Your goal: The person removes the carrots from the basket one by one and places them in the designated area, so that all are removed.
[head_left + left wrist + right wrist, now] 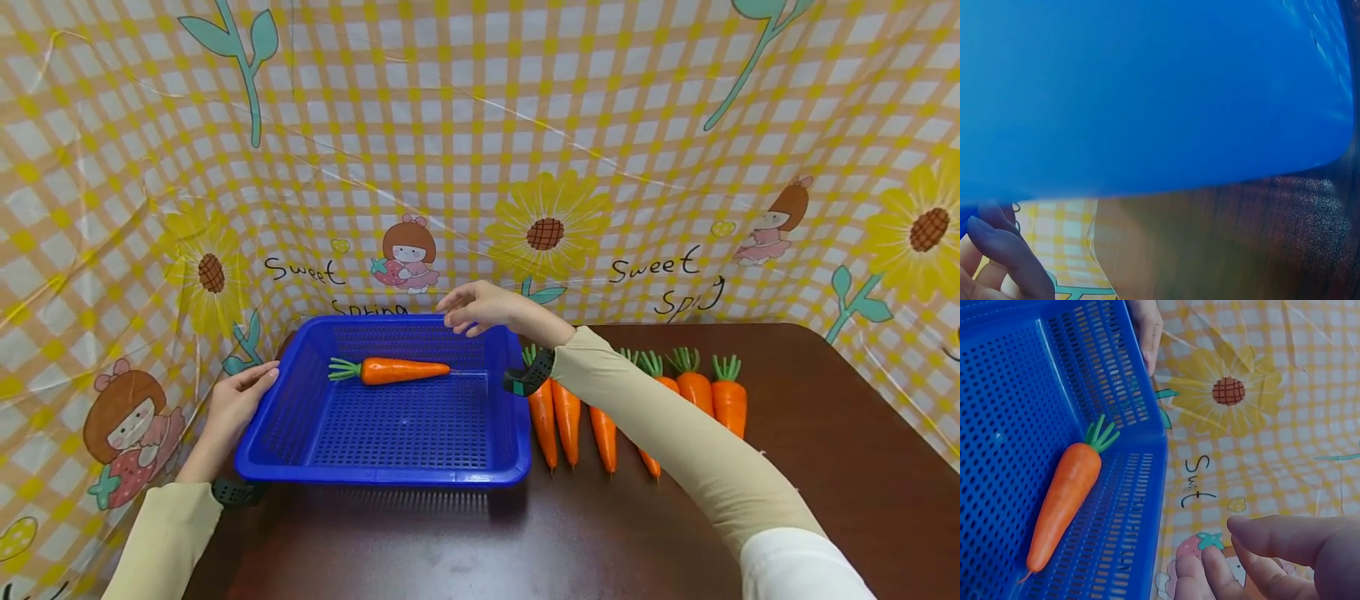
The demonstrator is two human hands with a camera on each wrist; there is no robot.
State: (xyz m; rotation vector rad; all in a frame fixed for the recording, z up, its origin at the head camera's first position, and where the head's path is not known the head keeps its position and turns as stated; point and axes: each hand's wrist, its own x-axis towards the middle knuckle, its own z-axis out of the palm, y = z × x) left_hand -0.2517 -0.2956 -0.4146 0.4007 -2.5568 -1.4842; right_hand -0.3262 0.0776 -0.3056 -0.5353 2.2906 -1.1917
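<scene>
A blue plastic basket with slotted walls stands on the dark table. One orange carrot with green stalks lies in it, toward the far wall, tip pointing right. My left hand grips the basket's left rim; in the left wrist view its thumb is by a bit of blue, and the basket's side fills most of the picture. Over the far right corner of the basket hovers my right hand, holding nothing, its fingers loosely bent. The right wrist view has those fingers apart from the carrot.
Right of the basket, several more carrots lie on the brown table, partly hidden behind my right sleeve. A checked cloth with flowers and cartoon figures hangs around the back and sides.
</scene>
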